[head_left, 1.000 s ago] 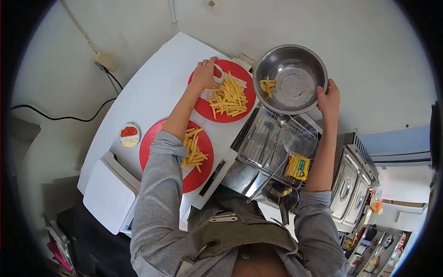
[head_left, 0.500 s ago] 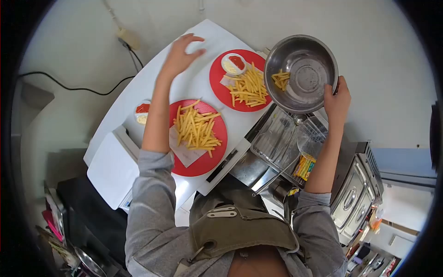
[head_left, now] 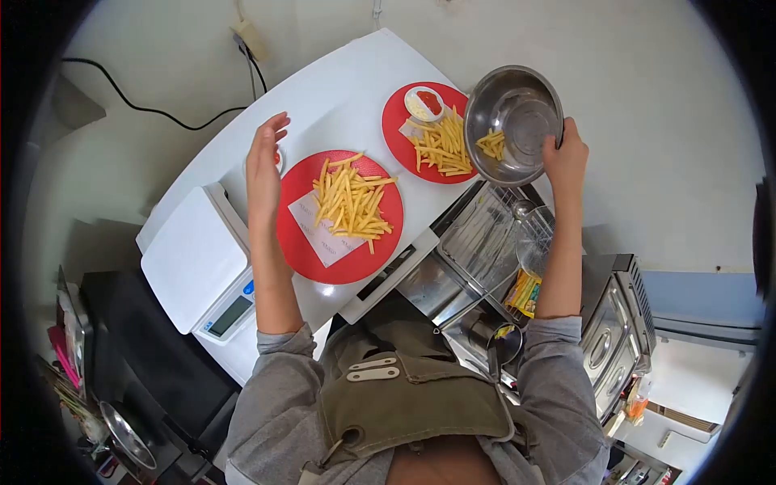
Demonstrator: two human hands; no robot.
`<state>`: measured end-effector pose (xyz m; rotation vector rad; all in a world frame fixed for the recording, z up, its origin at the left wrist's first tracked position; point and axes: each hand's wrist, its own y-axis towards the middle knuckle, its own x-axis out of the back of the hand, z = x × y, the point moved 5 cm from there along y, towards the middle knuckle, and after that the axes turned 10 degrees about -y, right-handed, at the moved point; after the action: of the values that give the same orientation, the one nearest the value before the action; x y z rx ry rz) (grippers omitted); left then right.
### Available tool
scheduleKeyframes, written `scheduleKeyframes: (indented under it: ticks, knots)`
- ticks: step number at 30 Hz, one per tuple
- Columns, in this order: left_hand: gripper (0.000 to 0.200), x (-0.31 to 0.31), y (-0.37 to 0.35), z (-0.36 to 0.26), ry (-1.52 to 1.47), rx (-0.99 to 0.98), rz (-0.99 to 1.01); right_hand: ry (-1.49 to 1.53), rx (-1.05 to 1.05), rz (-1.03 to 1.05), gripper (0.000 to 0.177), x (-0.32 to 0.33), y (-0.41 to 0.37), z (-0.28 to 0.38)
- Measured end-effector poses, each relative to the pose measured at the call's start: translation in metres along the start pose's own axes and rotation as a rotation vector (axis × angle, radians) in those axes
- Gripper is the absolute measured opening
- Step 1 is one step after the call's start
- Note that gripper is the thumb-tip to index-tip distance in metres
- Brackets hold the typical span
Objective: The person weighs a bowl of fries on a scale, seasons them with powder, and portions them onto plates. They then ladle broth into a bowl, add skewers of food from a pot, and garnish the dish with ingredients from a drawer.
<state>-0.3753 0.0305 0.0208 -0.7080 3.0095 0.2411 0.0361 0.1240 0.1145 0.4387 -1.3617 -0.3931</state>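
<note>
My right hand (head_left: 568,155) grips the rim of a steel mixing bowl (head_left: 529,121), tilted to show a few French fries (head_left: 491,145) inside. My left hand (head_left: 264,166) is empty, fingers stretched out, over a small dish of red sauce (head_left: 278,157) that it mostly hides. Beside it, a nearer red plate (head_left: 301,176) carries a pile of fries (head_left: 352,202) on a sheet of printed paper (head_left: 314,230). Just left of the bowl, a second red plate (head_left: 396,115) bears fries (head_left: 440,147) and a white dish (head_left: 423,104) of red and pale sauces.
A white digital scale (head_left: 194,250) stands at the left of the white table (head_left: 347,89). Below the bowl are a steel tray with racks (head_left: 482,230), yellow packets (head_left: 524,293) and a small pot (head_left: 503,346). A black cable (head_left: 153,111) runs along the wall.
My left hand has come down and left from the far side of the table to the small sauce dish. The bowl in my right hand has shifted slightly left and tilted more.
</note>
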Motion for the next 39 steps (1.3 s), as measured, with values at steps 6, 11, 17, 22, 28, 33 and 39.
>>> scheduleKeyframes:
  ticks: [6, 11, 17, 22, 28, 33, 39]
  knots:
    - [0.047, 0.041, -0.021, -0.026, 0.031, -0.056, -0.056, -0.072, 0.105, 0.034, 0.021, -0.01, 0.003, 0.018]
    - [0.045, 0.067, -0.03, -0.042, 0.108, -0.071, -0.103, -0.108, 0.152, 0.02, 0.023, -0.02, 0.003, 0.02]
    - [0.042, 0.078, -0.037, -0.041, 0.12, -0.064, -0.123, -0.102, 0.103, 0.005, 0.021, -0.022, -0.001, 0.02]
    - [0.04, 0.078, -0.041, -0.041, 0.116, -0.063, -0.105, -0.115, 0.038, 0.022, 0.021, -0.022, -0.001, 0.013]
    - [0.033, 0.08, -0.043, -0.041, 0.095, -0.065, -0.098, -0.121, 0.009, 0.014, 0.022, -0.024, 0.0, 0.004]
    - [0.037, 0.08, -0.049, -0.036, 0.133, -0.037, -0.086, -0.104, -0.048, -0.026, 0.021, -0.036, 0.003, -0.027]
    - [0.031, 0.089, -0.058, -0.033, 0.082, -0.04, -0.1, -0.107, -0.086, -0.087, 0.019, -0.026, -0.003, -0.038]
